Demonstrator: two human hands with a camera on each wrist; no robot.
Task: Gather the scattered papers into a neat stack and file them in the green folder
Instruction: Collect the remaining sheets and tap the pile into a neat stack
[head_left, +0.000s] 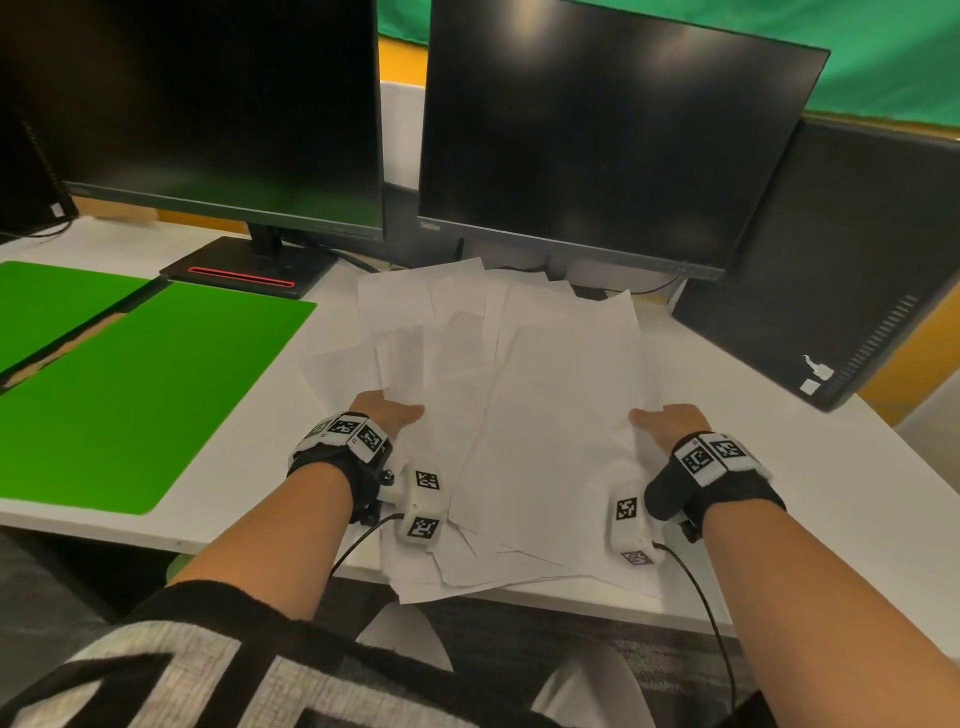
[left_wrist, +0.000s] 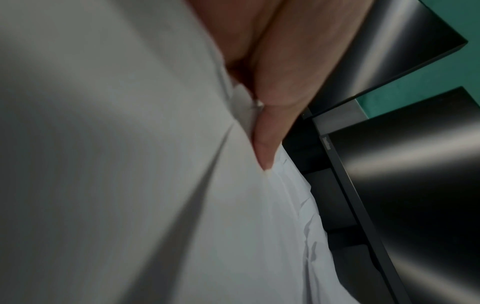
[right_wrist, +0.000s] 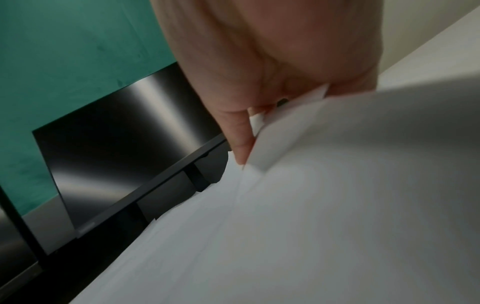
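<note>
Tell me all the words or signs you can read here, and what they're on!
"ThinkVision" on the right monitor's bezel: blurred, a best guess.
Left monitor's logo: too small to read.
Stickers on the computer tower: unreadable.
Black-and-white square codes on the wrist bands: patterns, not words.
Papers: faint print, too blurred.
Green folder: no text.

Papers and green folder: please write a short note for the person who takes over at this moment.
Left hand: holds the left edge of the papers, thumb on top.
Right hand: holds the right edge the same way.
Papers: a loose, uneven pile on the desk in front of the monitors, the near edge hanging over the desk edge.
Green folder: lies open on the desk to the left, no paper in it.
Done: sheets mostly pulled together.
Left: square the pile into a neat stack, put it in the folder, probably close it.
</note>
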